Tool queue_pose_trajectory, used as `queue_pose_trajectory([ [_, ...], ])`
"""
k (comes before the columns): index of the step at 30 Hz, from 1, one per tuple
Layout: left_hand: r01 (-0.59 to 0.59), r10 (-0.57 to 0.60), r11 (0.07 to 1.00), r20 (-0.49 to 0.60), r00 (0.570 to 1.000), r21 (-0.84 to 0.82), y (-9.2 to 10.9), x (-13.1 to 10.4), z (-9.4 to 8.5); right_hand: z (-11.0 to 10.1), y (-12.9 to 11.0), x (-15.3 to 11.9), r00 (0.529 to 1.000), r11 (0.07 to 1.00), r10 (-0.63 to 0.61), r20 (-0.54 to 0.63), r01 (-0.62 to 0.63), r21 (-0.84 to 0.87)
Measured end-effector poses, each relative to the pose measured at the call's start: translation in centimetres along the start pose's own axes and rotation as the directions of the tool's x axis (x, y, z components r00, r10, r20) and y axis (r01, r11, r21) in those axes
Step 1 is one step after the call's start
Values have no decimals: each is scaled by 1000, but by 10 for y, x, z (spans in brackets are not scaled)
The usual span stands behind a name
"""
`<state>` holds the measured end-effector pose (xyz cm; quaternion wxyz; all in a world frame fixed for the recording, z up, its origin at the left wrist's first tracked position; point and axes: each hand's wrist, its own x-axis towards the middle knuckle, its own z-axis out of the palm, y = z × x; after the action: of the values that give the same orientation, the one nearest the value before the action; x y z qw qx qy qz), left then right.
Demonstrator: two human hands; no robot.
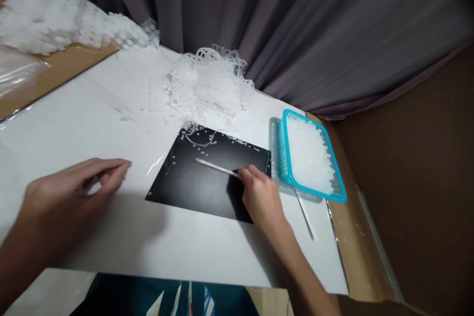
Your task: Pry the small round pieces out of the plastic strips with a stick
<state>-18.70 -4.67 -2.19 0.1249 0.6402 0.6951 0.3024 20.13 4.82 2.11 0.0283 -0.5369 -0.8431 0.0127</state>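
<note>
My right hand (257, 190) is closed around one end of a thin white stick (217, 166), held low over the black sheet (200, 185). Small white dots (240, 142) are scattered mainly along the far edge of that sheet, with a thin curved white strip (200, 144) at its far left corner. Left of the sheet, my left hand (85, 192) hovers above the white table, thumb and index fingertips pinched together; whatever they hold, if anything, is too small to make out.
A blue basket (336, 168) of white pieces stands at the right, a second thin stick (305, 215) beside it. Behind the sheet lies a heap of white perforated scraps (211, 84). More white material (66, 22) and clear plastic (18, 69) are at the back left.
</note>
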Motion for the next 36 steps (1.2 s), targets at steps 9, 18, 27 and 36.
queue_pose_trajectory([
  [9,124,-123,992,96,988,0,27,-10,-1,-20,13,38,991,976,100,-84,-81,205],
  [18,198,-174,951,120,977,-237,17,-14,-7,1,-93,-34,952,903,-299,-65,305,302],
  [27,233,-189,907,153,970,-351,18,-15,-10,-3,-91,7,977,974,-212,-3,211,85],
  [36,294,-278,872,99,956,-392,17,-16,-11,-21,-80,-10,983,896,-176,-44,179,406],
])
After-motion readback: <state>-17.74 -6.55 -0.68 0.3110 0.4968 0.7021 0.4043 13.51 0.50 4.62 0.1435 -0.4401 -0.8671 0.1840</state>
